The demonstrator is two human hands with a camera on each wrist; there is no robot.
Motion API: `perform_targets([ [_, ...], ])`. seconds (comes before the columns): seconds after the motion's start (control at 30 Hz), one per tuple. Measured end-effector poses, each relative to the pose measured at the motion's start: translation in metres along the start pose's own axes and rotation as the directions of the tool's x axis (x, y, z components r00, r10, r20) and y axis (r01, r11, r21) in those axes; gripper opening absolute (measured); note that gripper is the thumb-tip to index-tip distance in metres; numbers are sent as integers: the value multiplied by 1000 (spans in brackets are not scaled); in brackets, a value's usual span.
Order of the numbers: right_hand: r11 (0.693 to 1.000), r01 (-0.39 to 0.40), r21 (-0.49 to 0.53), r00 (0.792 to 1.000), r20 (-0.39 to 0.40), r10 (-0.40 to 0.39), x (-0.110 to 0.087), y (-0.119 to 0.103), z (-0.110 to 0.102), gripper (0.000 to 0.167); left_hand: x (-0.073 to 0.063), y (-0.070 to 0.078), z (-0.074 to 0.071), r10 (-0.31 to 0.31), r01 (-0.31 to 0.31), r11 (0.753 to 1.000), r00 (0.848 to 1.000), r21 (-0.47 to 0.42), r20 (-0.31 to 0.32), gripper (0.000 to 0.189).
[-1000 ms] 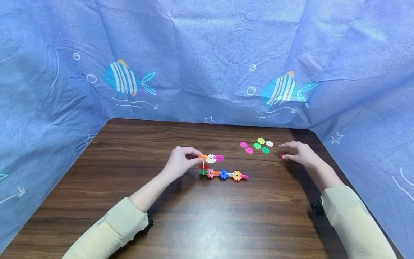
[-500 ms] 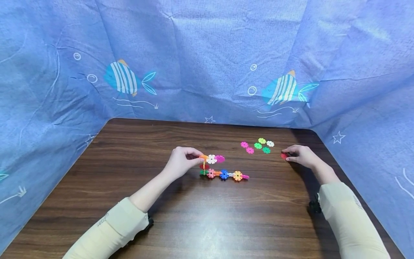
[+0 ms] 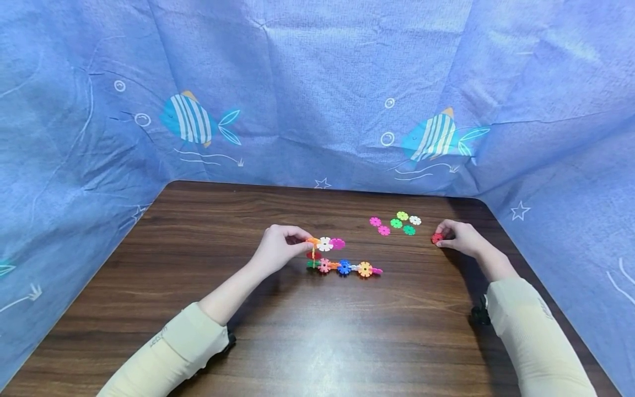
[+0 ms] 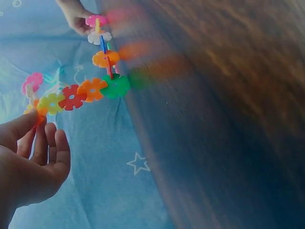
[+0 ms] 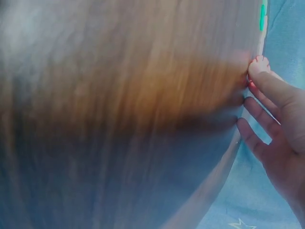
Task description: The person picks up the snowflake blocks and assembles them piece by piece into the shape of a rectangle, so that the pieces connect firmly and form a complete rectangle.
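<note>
A blue cloth hangs around the back and sides, printed with two striped fish, and before it stands one dark wood-grain worktop. Both hands are over it. The left hand pinches one orange disc between thumb and fingers; that disc belongs to a chain of notched flower discs near the middle of the worktop. The upper run counts three: the pinched orange, one white and one magenta. In the left wrist view three more drop from it, one yellow, one red and one orange, down to a green disc at the bottom corner. Counting that green, the lower row runs to seven, ending in a pink one on the right.

Well apart to the right, the right hand pinches a single loose red disc. Six other loose discs lie near it, farther back: two pink, one yellow, two green and one white.
</note>
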State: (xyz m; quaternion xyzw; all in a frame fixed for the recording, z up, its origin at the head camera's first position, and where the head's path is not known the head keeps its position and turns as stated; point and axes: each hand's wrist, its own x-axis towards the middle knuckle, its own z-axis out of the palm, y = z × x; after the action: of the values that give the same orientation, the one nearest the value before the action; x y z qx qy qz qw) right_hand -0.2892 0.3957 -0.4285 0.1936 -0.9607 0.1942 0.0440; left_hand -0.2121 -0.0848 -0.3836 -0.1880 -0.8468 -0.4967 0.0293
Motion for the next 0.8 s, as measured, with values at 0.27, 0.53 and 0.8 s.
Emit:
perform_targets([
  [0.27, 996, -29, 80, 999, 27, 27, -2, -14, -2, 18, -1, 2, 1, -22, 22, 1000, 1000, -8, -8, 9],
  [0.53, 993, -15, 121, 1000, 3, 15, 0, -34, -9, 16, -2, 0, 3, -21, 21, 999, 1000, -33, -12, 10],
  [0.8, 997, 49, 51, 991, -126, -43, 7, -64, -23, 13, -2, 2, 1, -2, 1, 999, 1000, -33, -14, 10],
])
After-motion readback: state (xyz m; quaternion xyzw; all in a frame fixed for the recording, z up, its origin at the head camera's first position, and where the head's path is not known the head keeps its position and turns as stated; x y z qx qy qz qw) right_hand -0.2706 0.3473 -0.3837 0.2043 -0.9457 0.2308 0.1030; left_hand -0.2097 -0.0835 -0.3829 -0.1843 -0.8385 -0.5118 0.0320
